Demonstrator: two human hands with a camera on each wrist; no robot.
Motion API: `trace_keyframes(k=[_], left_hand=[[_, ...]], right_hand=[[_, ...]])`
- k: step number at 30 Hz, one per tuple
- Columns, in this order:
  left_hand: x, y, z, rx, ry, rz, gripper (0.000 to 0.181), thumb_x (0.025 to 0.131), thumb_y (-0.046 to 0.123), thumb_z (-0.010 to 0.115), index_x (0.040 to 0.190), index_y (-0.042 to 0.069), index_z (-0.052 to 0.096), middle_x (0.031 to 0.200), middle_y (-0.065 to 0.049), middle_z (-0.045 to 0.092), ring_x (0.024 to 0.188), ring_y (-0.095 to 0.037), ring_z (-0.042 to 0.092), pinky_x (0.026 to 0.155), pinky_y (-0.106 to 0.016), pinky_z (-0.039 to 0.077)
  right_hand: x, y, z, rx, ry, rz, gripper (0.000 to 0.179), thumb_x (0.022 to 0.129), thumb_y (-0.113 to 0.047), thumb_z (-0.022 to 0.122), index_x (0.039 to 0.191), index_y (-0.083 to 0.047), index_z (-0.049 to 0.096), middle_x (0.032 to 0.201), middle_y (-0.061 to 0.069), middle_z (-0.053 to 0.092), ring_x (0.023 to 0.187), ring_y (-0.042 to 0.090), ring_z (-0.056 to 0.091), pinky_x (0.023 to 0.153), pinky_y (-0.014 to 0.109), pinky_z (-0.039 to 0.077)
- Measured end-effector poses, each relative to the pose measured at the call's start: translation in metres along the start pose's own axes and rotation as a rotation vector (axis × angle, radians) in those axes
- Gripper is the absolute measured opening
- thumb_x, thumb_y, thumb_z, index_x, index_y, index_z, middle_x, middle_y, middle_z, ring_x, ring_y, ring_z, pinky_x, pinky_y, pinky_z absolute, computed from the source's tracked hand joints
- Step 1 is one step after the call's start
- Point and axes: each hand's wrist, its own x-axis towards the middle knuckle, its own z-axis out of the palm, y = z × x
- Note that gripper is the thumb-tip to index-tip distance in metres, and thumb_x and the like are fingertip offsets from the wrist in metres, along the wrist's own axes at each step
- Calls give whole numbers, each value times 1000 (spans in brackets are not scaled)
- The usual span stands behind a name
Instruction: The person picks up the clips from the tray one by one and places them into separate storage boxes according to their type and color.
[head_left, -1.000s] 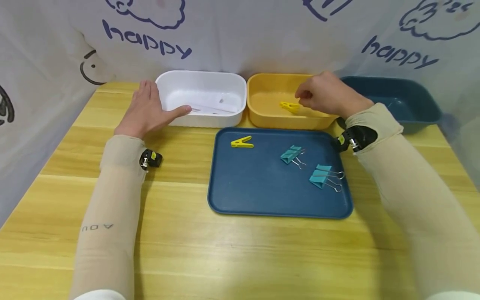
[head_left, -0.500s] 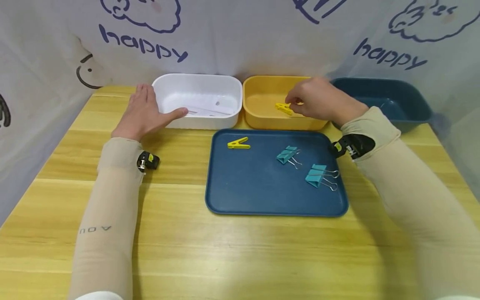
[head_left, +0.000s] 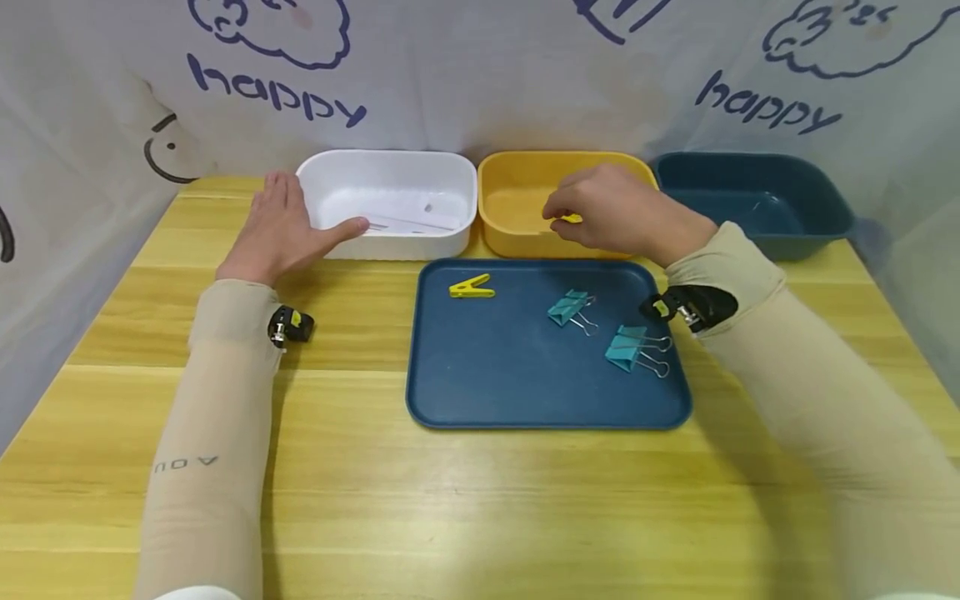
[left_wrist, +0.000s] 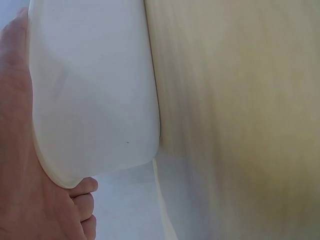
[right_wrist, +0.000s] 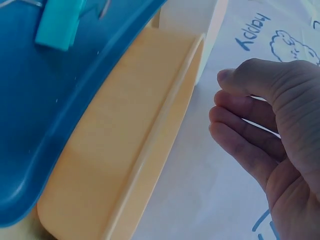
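Note:
My left hand [head_left: 277,229] rests around the left end of the white bin [head_left: 401,246], thumb spread along its front rim and fingers straight at its side. In the left wrist view, the palm lies along the bin's rim. My right hand [head_left: 611,208] hovers over the yellow bin [head_left: 510,242], fingers bent loosely. A bit of a yellow clip [head_left: 572,218] shows in the gap between thumb and forefinger; the rest is hidden. In the right wrist view, thumb and fingertips [right_wrist: 226,75] are close together with no object visible between them.
A blue tray [head_left: 510,375] lies in front, bearing a yellow clip [head_left: 472,287] and two teal binder clips [head_left: 567,308] with wire handles. A dark teal bin [head_left: 795,242] stands at the right. A printed cloth [head_left: 525,75] hangs behind the bins. Thin white pieces lie inside the white bin.
My right hand has shifted left over the yellow bin, covering most of the yellow clip that was in plain view. My left hand stays on the white bin. The head view has shifted slightly.

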Motion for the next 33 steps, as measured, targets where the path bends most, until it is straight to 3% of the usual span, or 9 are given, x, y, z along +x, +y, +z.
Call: trace_keyframes(k=[19, 33], left_hand=[[1, 0, 1, 9, -6, 1, 135, 84, 93, 37, 159, -4, -20, 169, -25, -24, 159, -44, -22, 134, -58, -9], [1, 0, 0, -5, -14, -8, 135, 84, 93, 37, 159, -3, -20, 169, -24, -26, 159, -42, -24, 133, -60, -8]], right_hand=[[-3, -23, 16, 91, 70, -16, 26, 96, -19, 75, 118, -6, 79, 109, 12, 79, 97, 27, 71, 93, 40, 63], [4, -36, 28, 164, 71, -48, 22, 97, -19, 73, 115, -7, 79, 107, 10, 78, 93, 25, 70, 88, 38, 62]])
